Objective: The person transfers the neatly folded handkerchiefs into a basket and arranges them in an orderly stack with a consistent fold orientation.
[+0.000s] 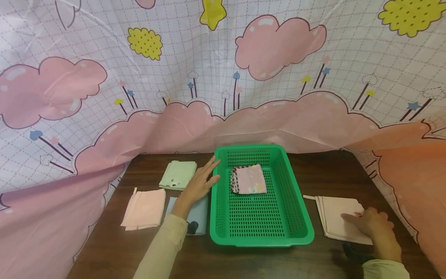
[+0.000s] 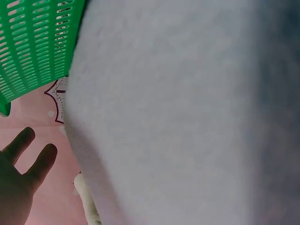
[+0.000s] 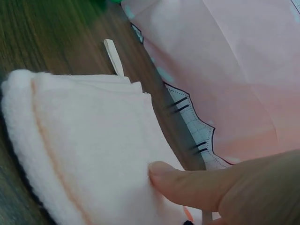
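Observation:
My left hand [image 1: 198, 186] rests with spread, mostly straight fingers at the left rim of the green basket [image 1: 261, 242], over a folded blue-grey towel [image 1: 199, 217]. That towel fills much of the left wrist view, close to the camera. A folded pink cloth [image 1: 251, 180] with a checked edge lies inside the basket. On the right, my right hand [image 1: 378, 228] holds the right side of a folded cream towel [image 1: 332, 217]. Its thumb [image 3: 183, 185] presses on the top layer in the right wrist view, and the other fingers are mostly hidden past the towel's edge.
Left of the basket lie a folded peach towel [image 1: 145, 209] and a folded light green towel [image 1: 179, 174]. All stand on a dark wooden table [image 1: 265, 263]. A patterned pink and white cloth [image 1: 195, 120] hangs behind and around the table.

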The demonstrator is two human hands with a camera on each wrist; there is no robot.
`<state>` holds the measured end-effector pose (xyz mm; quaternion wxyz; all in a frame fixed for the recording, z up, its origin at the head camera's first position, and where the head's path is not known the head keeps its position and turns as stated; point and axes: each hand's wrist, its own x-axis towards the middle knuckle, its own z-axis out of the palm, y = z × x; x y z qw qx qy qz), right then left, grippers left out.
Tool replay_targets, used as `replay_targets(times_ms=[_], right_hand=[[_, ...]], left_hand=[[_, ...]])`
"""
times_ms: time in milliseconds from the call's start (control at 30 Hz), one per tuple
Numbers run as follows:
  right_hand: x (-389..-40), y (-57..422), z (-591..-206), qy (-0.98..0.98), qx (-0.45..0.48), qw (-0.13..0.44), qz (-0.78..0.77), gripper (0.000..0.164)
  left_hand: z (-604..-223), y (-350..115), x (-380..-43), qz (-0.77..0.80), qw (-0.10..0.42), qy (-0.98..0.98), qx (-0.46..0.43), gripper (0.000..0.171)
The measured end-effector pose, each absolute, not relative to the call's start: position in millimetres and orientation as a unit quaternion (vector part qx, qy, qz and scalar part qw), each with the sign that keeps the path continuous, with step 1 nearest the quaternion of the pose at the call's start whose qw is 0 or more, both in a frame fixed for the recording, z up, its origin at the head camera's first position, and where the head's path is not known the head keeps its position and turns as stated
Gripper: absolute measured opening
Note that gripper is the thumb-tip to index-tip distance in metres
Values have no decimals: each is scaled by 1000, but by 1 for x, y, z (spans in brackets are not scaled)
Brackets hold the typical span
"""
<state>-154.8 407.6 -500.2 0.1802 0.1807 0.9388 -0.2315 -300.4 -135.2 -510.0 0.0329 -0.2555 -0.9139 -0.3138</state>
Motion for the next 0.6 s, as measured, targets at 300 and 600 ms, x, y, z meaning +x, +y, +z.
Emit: replay_targets(times_ms=[300,600], right_hand=[[-154,406,-501,935,187,186,-236,107],[-160,418,-507,936,144,202,-248,109]], left_hand=[[-511,-135,-301,-314,29,-915,-252,63],[-513,-135,-302,-319,32,-913,-252,62]])
